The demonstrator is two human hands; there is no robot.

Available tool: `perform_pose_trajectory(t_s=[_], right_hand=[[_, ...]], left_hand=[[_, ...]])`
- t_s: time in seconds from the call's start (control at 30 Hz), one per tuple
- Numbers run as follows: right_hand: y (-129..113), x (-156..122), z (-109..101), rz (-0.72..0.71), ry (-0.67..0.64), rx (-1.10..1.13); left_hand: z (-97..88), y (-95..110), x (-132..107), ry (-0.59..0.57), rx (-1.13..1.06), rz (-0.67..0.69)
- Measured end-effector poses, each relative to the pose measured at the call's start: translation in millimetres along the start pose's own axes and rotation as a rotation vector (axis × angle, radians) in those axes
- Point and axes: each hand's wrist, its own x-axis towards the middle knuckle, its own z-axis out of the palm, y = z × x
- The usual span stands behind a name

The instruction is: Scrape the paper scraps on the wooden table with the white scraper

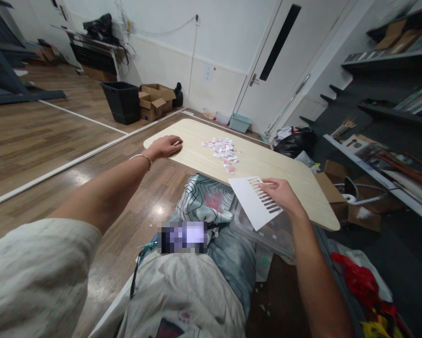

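My right hand (279,192) pinches a white sheet (249,202) with a row of long slots cut along one side. The sheet is tilted at the near edge of the pale wooden table (288,176), partly over a clear plastic bin (263,234). My left hand (166,145) lies on the table's left end, fingers stretched out and slightly bent, holding nothing. Between the hands, a loose pile of small white and pinkish paper scraps (224,149) is spread on the tabletop.
A patterned cloth (191,197) and a pixelated phone-like screen (182,237) are on my lap. A black waste bin (122,103) and cardboard boxes (154,101) stand left beyond the table. Dark shelves (379,70) and an open carton (332,188) flank the right. Behind is a door (267,61).
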Motion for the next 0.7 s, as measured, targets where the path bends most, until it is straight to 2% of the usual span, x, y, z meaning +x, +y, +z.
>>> perform_pose_trajectory(t_s=[0.1, 0.23, 0.37, 0.53, 0.7], right_hand=[[-0.3, -0.9, -7.7, -0.026, -0.003, 0.033], [-1.6, 9.7, -19.4, -0.078, 0.115, 0.016], [-6.5, 21.2, -15.4, -0.078, 0.143, 0.036], [-12.2, 23.7, -6.1, -0.081, 0.115, -0.009], [-12.1, 17.3, -17.5, -0.052, 0.146, -0.07]], left_hand=[[-0.9, 0.9, -0.2, -0.003, 0.002, 0.006], [-0.9, 0.4, 0.5, -0.003, -0.004, 0.014], [0.0, -0.5, 1.1, -0.011, -0.001, 0.018], [1.3, -0.2, 1.0, 0.0, 0.004, 0.019], [1.3, -0.7, 1.3, -0.005, 0.011, 0.012]])
